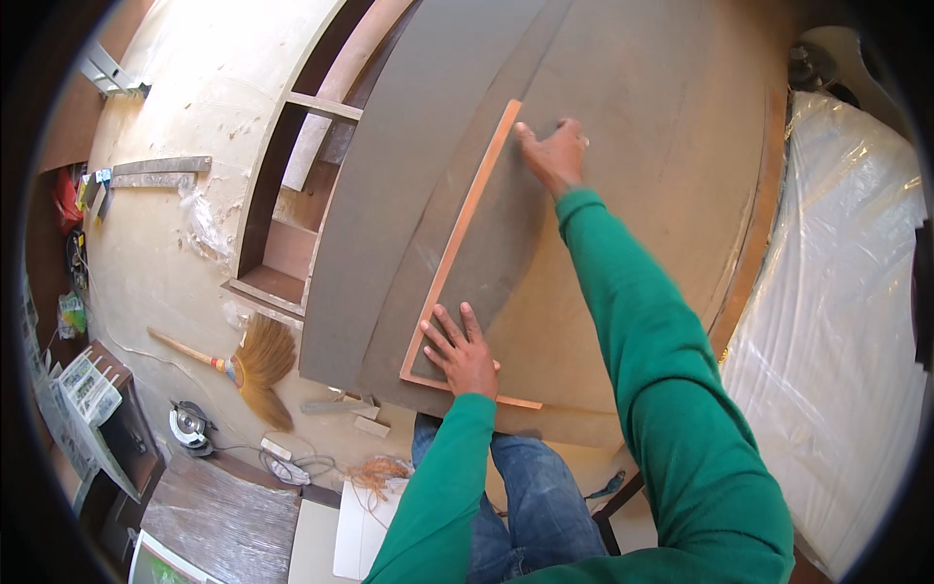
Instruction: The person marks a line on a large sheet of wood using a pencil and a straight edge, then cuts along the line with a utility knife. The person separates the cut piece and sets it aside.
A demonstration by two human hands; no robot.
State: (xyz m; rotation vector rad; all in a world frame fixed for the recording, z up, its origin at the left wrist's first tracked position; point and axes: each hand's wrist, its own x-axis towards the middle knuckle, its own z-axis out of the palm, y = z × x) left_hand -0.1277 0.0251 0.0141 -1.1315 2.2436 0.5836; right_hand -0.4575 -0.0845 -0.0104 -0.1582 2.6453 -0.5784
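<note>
Both hands flat, fingers spread, left hand point(460, 350) and right hand point(553, 154) on grey laminate sheet point(486, 248).

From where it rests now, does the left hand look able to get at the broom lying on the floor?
Probably not without stepping away. The left hand lies flat on the near corner of the grey laminate sheet, while the broom lies on the floor off to the left, below the board's edge and apart from it.
</note>
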